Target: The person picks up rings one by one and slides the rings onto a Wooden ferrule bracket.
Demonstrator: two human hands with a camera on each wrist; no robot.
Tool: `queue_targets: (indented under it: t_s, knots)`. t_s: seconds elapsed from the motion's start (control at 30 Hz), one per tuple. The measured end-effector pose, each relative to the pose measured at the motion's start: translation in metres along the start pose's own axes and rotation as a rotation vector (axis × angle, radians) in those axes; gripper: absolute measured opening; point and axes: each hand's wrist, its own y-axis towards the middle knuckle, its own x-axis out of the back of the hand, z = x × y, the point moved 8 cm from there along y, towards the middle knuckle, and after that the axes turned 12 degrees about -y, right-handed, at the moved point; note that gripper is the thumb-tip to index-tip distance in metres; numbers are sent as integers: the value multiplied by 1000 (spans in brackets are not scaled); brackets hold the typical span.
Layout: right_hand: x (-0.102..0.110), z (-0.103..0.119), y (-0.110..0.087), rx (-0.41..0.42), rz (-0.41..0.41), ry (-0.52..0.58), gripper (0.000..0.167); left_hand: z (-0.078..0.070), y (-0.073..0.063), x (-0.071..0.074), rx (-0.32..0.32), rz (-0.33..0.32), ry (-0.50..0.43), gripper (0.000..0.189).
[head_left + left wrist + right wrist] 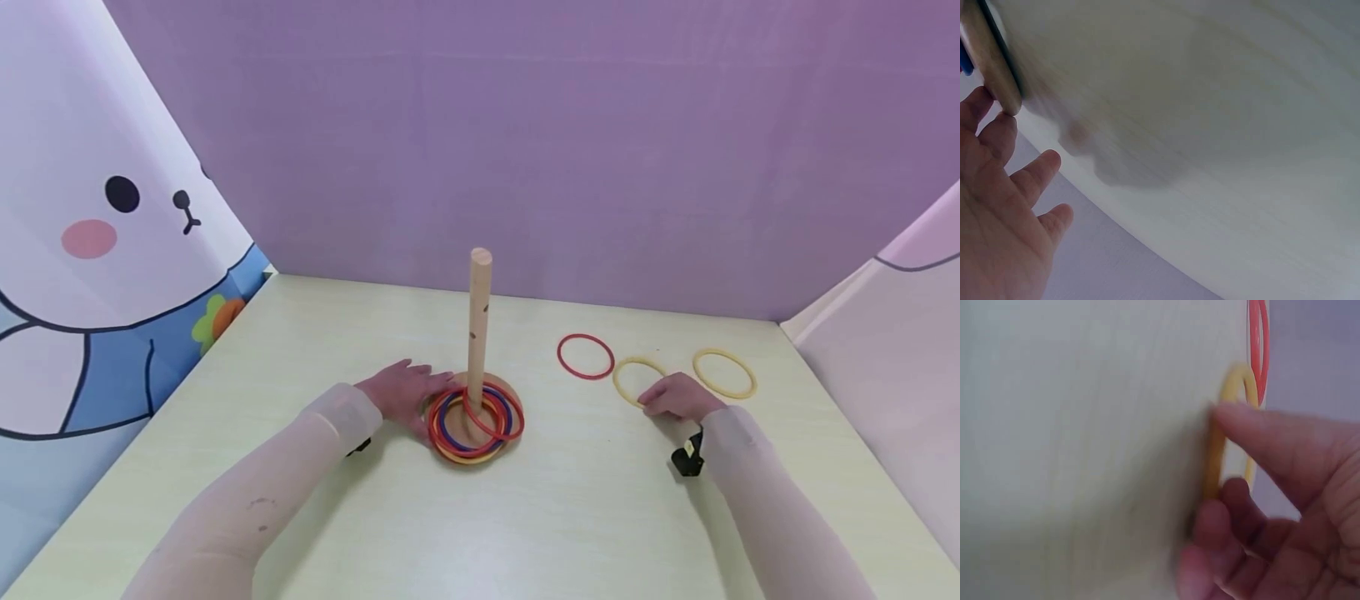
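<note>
The pale surface [570, 500] runs back to a purple backdrop [540, 150], with the far red ring [586, 336] and second yellow ring [720, 351] lying inside that edge and a wide stretch reaching from the wooden base [459, 423] across to the right hand [684, 397]. That hand pinches the near edge of a thin, round yellow ring [637, 359] beside the red one. The left hand [405, 392], fingers spread, touches the base, where red, blue and yellow-orange rings [465, 452] circle an upright post [481, 321].
</note>
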Motion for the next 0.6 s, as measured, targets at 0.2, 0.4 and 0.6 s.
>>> queue_targets:
  t_s: [0.2, 0.4, 0.6]
  knots:
    - [-16, 18, -12, 79, 218, 7, 25, -1, 1, 1, 16, 6, -8, 99]
    - [-11, 26, -20, 118, 241, 0, 30, -1, 2, 1, 32, 13, -23, 99]
    - [12, 17, -19, 65, 36, -38, 38, -1, 3, 0, 39, 19, -28, 99]
